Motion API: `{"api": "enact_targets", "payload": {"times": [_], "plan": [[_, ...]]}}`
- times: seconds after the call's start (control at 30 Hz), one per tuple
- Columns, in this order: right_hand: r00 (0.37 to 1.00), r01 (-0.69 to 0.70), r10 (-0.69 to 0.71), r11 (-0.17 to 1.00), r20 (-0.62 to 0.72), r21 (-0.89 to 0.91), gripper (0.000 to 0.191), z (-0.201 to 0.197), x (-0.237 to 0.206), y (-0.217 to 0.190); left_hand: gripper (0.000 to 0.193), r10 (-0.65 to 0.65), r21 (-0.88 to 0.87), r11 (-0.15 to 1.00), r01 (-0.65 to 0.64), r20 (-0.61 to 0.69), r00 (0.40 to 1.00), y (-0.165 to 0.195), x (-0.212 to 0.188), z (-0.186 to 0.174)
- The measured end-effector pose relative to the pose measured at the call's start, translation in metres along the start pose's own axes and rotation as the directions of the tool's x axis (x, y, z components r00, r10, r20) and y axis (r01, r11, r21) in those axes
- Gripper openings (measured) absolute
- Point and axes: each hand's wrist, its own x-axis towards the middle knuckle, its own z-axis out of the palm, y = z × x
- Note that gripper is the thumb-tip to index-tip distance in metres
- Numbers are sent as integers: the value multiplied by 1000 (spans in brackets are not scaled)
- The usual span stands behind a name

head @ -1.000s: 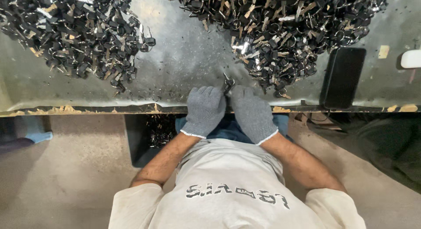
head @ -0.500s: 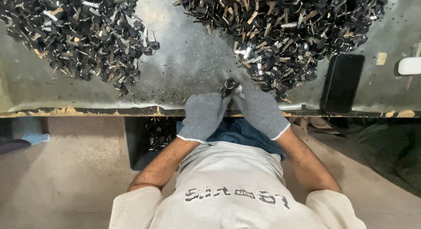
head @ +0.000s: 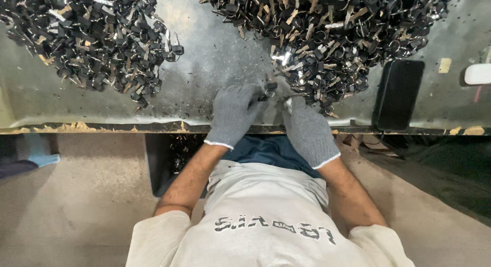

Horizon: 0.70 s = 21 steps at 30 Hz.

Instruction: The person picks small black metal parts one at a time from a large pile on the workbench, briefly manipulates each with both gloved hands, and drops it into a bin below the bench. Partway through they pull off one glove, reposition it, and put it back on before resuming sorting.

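Note:
My left hand [head: 232,113], in a grey knit glove, pinches a small black key-like piece [head: 267,90] over the metal tabletop [head: 215,57]. My right hand [head: 308,130], also in a grey glove, rests just to its right. Its curled fingertips touch the near edge of a big pile of black and metal key pieces [head: 327,37]. A bright metal bit shows at those fingertips, but the back of the hand hides whether it is gripped. A second pile of the same pieces [head: 97,37] lies at the far left of the table.
A black phone [head: 398,93] lies flat on the table right of the big pile, with a white object [head: 478,73] beyond it at the frame edge. A dark bin [head: 171,154] holding more pieces sits under the table edge by my left forearm.
My hands, pressed together at the table edge a second ago, have parted. The left hand moved up onto the table with the small piece; the right reached to the pile's edge.

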Motion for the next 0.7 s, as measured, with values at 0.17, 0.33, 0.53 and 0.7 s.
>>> {"api": "enact_targets", "payload": {"times": [0.17, 0.33, 0.53, 0.7], "plan": [[900, 358, -319, 930, -297, 84, 70, -6, 11, -7, 21, 82, 98, 992, -75, -71, 994, -2, -6, 14], [958, 212, -256, 935, -128, -283, 28, 9, 24, -17, 14, 139, 170, 976, -134, -13, 990, -11, -2, 20], [989, 99, -124, 957, -76, -272, 13, 18, 23, -26, 29, 318, 240, 923, -302, -30, 948, -8, -6, 16], [966, 253, -251, 966, -61, 44, 44, -1, 25, -3, 21, 168, 111, 980, -164, -22, 986, -9, -4, 16]]}}
